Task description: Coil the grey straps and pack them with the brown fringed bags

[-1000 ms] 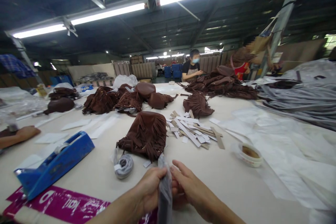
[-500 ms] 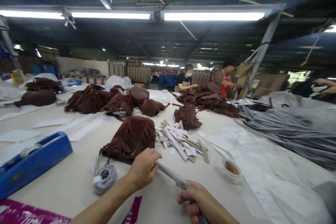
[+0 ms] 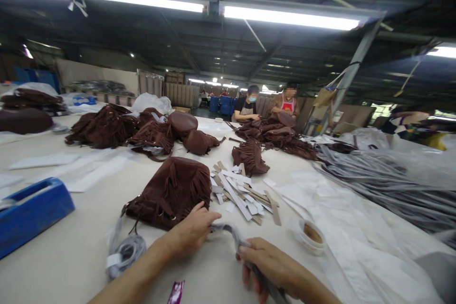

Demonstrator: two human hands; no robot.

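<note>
A grey strap, wrapped in thin film (image 3: 228, 229), bends in a loose arc between my two hands. My left hand (image 3: 192, 229) is closed on its far end, right beside the lower corner of a dark brown fringed bag (image 3: 174, 190). My right hand (image 3: 267, 261) grips the strap lower down, and its tail runs below toward the frame's bottom edge. Left of my left forearm lies a coiled, wrapped grey strap (image 3: 126, 254), joined to the bag's side. Beyond my hands is a heap of white and tan paper strips (image 3: 245, 194).
At left sits a blue tape dispenser (image 3: 35, 213); at right, a tape roll (image 3: 311, 236) beside white sheets (image 3: 356, 228). More brown bags (image 3: 103, 126) and a grey strap pile (image 3: 384, 180) lie farther back. Two people (image 3: 245, 107) stand across the table.
The strap has gone from nearly straight to arched as my hands shifted slightly. My view has tilted and turned a little, so the table items sit farther left.
</note>
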